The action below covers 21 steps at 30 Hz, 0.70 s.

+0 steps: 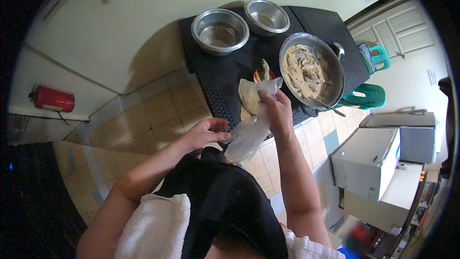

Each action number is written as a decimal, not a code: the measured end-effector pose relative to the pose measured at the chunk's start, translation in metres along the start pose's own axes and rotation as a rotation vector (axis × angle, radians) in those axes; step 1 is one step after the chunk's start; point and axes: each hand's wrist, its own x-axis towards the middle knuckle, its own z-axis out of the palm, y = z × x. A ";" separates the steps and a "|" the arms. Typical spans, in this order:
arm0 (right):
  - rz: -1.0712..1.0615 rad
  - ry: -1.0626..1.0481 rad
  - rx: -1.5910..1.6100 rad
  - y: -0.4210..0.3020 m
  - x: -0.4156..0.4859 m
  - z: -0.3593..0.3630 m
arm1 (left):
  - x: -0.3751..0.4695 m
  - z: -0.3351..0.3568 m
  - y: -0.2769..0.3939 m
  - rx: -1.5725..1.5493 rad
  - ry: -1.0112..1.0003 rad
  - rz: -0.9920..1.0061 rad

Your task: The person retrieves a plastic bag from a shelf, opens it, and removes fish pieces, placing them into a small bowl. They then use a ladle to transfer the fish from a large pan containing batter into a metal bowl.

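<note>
My right hand (278, 111) grips the gathered top of a translucent plastic bag (248, 140), which hangs down past the table edge. A flat, yellowish piece (249, 95) lies against the bag near these fingers; what it is cannot be made out. My left hand (206, 135) is to the left of the bag, fingers apart and holding nothing. Just beyond the bag, a small red container (257, 76) is partly hidden, with a greyish piece (265, 67) rising from it. To the right stands a large pan (334, 79) of creamy stew (303, 66), a utensil handle (332, 108) across its rim.
Two metal pots, one nearer (220, 31) and one farther (267, 16), stand along the black table (237, 66) by the wall. A ladle (338, 49) lies beyond the pan. Green plastic stools (368, 96) and a white chest freezer (366, 162) are to the right.
</note>
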 end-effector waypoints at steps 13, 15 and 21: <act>0.013 -0.034 -0.008 0.003 0.038 0.014 | -0.045 -0.076 0.032 -0.419 0.169 0.130; 0.011 -0.043 -0.023 0.006 0.042 0.014 | -0.056 -0.092 0.033 -0.452 0.241 0.139; 0.047 -0.032 -0.088 0.018 0.057 0.017 | -0.080 -0.132 0.026 -0.405 0.399 0.134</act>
